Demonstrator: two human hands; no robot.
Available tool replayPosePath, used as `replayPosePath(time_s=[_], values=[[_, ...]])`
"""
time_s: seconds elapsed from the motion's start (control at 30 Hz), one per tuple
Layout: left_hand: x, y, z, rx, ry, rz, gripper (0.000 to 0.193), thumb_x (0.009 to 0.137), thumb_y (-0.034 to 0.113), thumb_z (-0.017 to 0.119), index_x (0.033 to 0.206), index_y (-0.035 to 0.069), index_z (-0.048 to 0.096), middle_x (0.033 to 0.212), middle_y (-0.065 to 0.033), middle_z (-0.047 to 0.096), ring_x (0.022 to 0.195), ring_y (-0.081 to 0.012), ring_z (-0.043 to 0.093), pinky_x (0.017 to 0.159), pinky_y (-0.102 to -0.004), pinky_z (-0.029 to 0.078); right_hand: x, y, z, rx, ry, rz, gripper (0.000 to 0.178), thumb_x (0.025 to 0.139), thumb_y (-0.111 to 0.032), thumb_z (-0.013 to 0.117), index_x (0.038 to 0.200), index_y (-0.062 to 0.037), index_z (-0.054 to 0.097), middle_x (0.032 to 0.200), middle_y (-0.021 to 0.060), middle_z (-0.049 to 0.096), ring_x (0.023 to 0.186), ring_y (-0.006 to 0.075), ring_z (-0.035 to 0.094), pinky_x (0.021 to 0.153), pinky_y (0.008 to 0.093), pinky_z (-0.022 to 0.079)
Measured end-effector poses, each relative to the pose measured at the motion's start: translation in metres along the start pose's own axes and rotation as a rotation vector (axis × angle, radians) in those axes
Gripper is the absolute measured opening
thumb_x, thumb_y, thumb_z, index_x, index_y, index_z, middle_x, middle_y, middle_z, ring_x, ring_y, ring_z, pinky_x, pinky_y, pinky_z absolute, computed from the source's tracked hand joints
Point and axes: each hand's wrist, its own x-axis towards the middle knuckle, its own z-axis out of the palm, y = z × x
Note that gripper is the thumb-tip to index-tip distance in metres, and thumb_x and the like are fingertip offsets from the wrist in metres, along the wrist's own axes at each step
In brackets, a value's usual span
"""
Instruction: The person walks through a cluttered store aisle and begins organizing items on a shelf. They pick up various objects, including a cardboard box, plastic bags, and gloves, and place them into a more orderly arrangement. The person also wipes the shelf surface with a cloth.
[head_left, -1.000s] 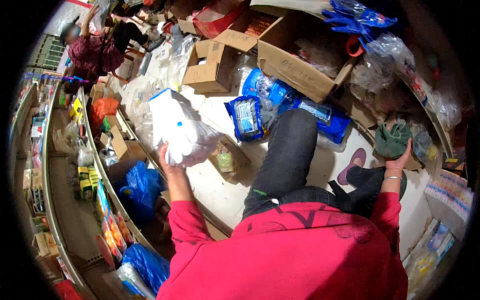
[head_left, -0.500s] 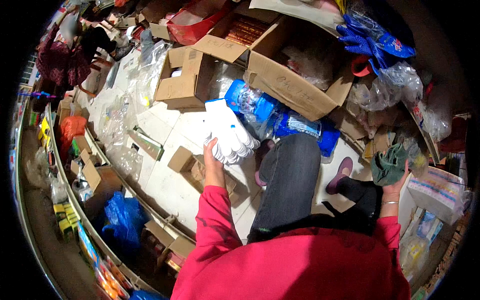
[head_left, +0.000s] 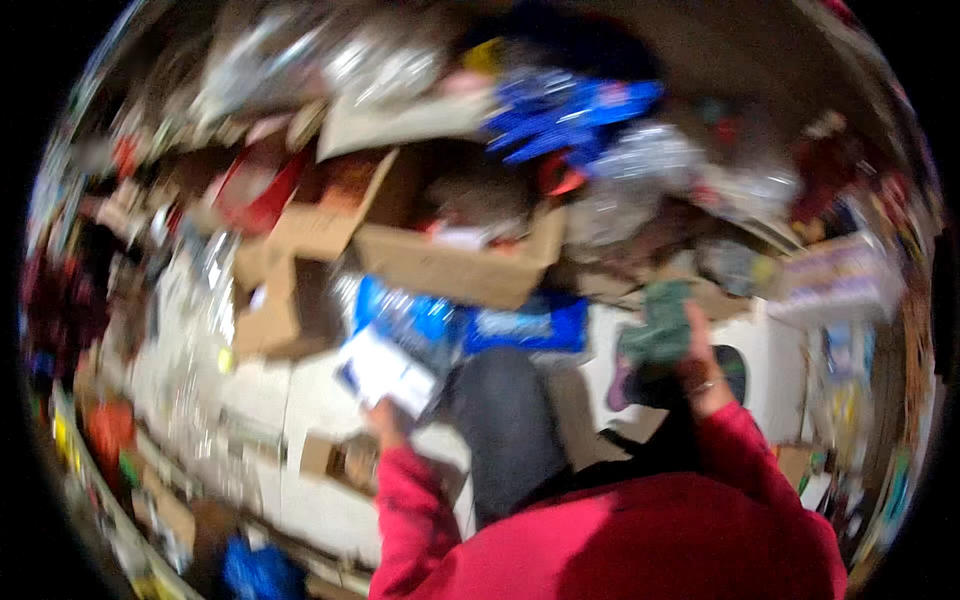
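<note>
My left hand grips a stack of white gloves by its lower end, held out over the pale tiled floor beside my left knee. In my right hand is a bunched dark green cloth, raised in front of my right foot. Motion smears the picture, so the cloth's exact kind cannot be made out. Blue plastic packages lie on the floor just past my knee, between the two hands.
A large open cardboard box stands ahead, with a smaller carton to its left. Blue gloves lie farther back. A low carton sits left of my left forearm; a whitish box is at the right.
The view has swung to the right, shifting the surroundings leftward. My right hand has moved inward and forward with the green cloth. My left hand still holds the white gloves, now tilted differently.
</note>
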Motion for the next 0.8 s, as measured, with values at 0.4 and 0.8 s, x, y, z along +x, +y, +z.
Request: replayPosePath(time_s=[0.4,0.8], values=[[-0.052,0.064,0.068,0.714,0.085,-0.244,0.045,0.073,0.014,0.058,0.115,0.005,0.045,0.108,-0.0143,0.049,0.089,-0.0277,0.052,0.068,-0.0396,0.046,-0.016,-0.021,-0.053,0.363,-0.129,0.013,0.041,0.084,-0.036,0.05,0.111,-0.0046,0.053,0.107,0.0089,0.059,0.098,0.0248,0.055,0.089,0.0398,0.042],[-0.071,0.026,0.054,0.686,-0.02,-0.028,0.009,0.07,0.005,0.06,0.074,0.004,0.052,0.06,-0.0047,0.049,0.048,-0.016,0.047,0.042,-0.0292,0.037,-0.02,-0.008,-0.062,0.28,-0.124,-0.079,0.046,0.088,-0.041,0.037,0.119,-0.0081,0.047,0.113,0.0103,0.053,0.102,0.0305,0.051,0.091,0.0474,0.039]])
